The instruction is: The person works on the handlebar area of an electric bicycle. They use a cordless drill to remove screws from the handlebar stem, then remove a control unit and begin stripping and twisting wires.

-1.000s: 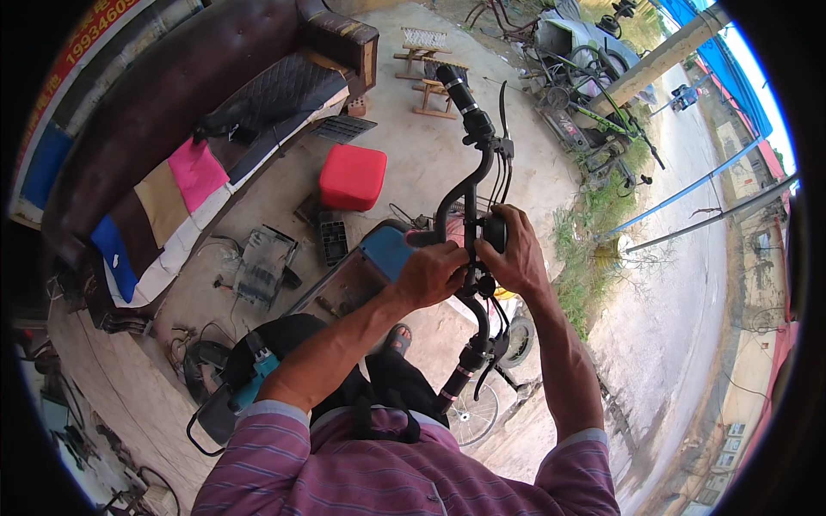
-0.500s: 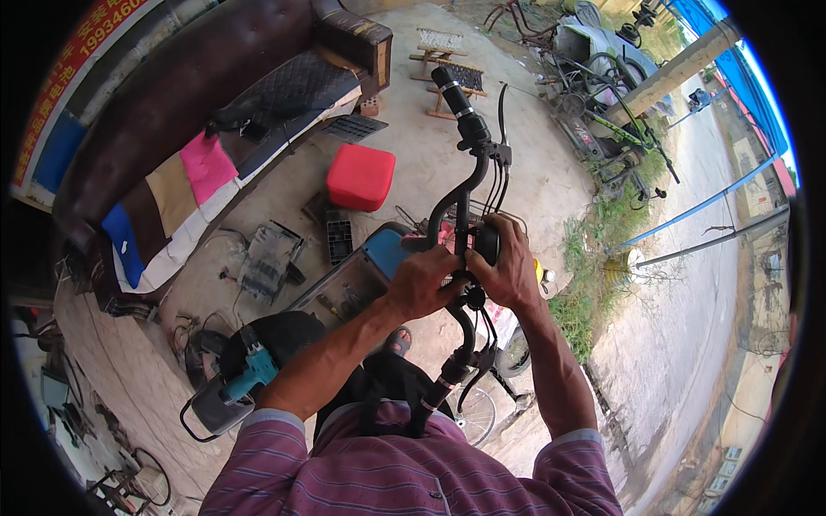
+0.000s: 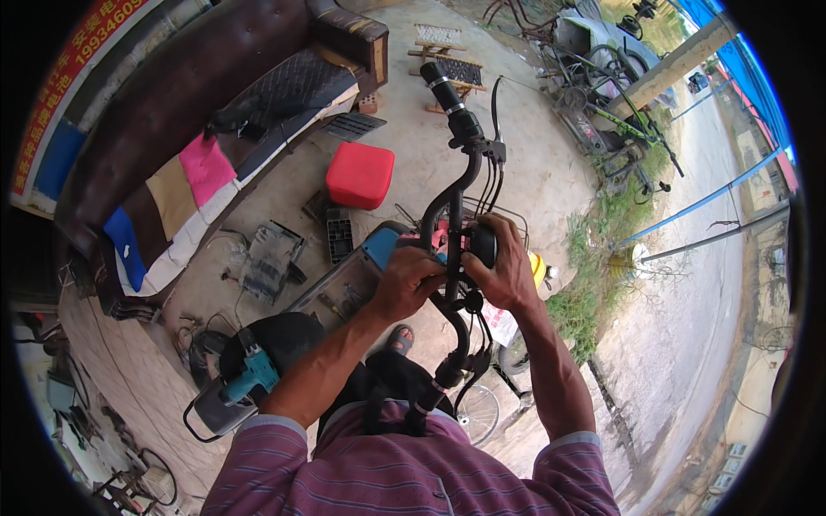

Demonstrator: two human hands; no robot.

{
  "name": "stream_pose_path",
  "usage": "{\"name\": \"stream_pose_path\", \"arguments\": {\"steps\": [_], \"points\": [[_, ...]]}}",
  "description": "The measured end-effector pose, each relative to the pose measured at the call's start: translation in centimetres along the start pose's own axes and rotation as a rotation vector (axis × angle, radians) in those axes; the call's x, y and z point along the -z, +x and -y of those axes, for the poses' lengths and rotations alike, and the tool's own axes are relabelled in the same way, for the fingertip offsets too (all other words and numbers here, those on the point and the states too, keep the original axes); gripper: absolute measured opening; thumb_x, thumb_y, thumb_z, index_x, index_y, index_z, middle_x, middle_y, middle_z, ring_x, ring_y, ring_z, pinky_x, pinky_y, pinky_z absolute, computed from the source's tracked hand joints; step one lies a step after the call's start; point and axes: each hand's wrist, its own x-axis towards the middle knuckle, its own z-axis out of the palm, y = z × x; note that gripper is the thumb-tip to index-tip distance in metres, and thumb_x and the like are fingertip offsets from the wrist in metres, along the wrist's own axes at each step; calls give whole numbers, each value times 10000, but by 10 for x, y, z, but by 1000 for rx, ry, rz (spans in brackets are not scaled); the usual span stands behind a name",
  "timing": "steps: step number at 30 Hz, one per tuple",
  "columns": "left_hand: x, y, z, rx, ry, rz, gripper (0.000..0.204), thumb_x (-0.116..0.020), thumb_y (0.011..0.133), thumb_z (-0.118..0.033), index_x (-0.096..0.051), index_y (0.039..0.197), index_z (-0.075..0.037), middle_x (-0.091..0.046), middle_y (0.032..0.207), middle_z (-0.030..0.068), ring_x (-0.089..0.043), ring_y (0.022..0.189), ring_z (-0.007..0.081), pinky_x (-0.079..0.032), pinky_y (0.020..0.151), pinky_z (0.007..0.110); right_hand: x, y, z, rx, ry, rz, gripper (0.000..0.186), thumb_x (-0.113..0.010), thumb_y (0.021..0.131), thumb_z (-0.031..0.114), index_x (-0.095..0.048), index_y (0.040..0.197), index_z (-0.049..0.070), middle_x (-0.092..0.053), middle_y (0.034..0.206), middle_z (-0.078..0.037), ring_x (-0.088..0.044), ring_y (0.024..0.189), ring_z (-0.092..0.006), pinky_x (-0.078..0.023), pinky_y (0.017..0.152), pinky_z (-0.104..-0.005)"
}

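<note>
left hand [image 3: 411,279] and right hand [image 3: 503,267] are both closed around the centre of the black handlebar [image 3: 460,185], above the bicycle frame. keep the bar level; apply even pressure on both sides.

Flat, bright daylight fills the scene, soft enough that shadows stay faint; the red stool [image 3: 360,175] throws only a pale smudge on the concrete. The road toward three o'clock is washed out, close to overexposed. Fisheye bending is strong: the pole [image 3: 680,60] at one o'clock and the sofa [image 3: 215,112] at ten o'clock curve with the rim, and a black ring closes the picture (corners fully dark). The centre is sharp, the knuckles of the right hand [image 3: 508,271] crisp, while detail smears near seven o'clock.
</note>
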Motion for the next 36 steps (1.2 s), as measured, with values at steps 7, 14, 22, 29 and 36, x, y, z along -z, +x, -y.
{"name": "stream_pose_path", "arguments": {"steps": [7,14,22,29,36], "points": [[2,3,2,-11,47,70,196,-803,771,-138,-704,940,-124,-683,909,28,-638,970,265,-441,901,419,3,0,-20,96,81,35,638,-699,735,261,-520,1301,26,-543,1308,-209,-523,1249,-389,-421,1066,-439],[5,3,10,-41,70,119,206,-809,763,-107,-716,947,-104,-708,977,41,-635,1042,263,-448,960,431,-1,-2,-22,131,131,4,624,-691,717,238,-538,1287,36,-534,1322,-212,-502,1271,-394,-402,1085,-449],[2,10,5,-85,194,179,280,-810,696,-101,-706,956,-97,-691,1032,57,-613,1082,282,-444,973,450,-10,-10,-34,281,46,-112,679,-721,696,244,-511,1305,33,-509,1356,-229,-494,1271,-419,-410,1075,-484],[0,16,5,-70,252,221,308,-817,663,-113,-692,943,-81,-684,1040,62,-603,1079,283,-448,944,441,-9,-13,-29,271,2,-131,684,-732,693,244,-504,1300,27,-505,1357,-230,-494,1267,-426,-409,1073,-496],[20,39,5,-116,223,439,322,-822,665,-137,-681,949,-78,-675,1058,69,-598,1059,286,-442,922,442,-9,-12,-25,268,-13,-151,684,-731,689,248,-509,1302,40,-506,1355,-214,-485,1270,-427,-397,1078,-495]]}}
